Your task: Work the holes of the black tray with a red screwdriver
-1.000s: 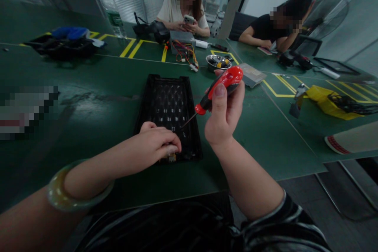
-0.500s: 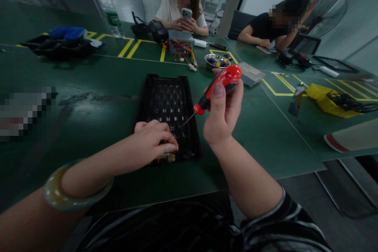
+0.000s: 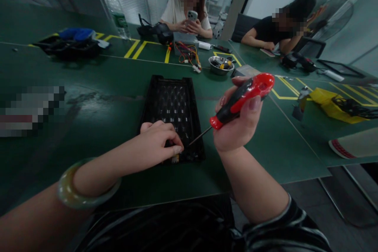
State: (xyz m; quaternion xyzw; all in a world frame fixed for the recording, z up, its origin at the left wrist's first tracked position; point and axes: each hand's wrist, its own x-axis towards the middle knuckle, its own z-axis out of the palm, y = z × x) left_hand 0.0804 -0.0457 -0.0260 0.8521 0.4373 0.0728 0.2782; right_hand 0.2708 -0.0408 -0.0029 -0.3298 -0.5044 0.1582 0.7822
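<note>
I am gripping a red-and-black screwdriver (image 3: 236, 101) in my right hand (image 3: 238, 136) at one o'clock, its shaft pointing toward eight over a black tray (image 3: 172, 93) lying at twelve on the tabletop (image 3: 115, 114), while my left hand (image 3: 158, 139) is resting curled at the tray's seven-o'clock corner, whether pinching the small orange part (image 3: 175, 158) I cannot tell.

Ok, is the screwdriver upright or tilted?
Tilted. The right hand holds the screwdriver with its handle up and to the right, shaft slanting down toward the black tray.
</note>
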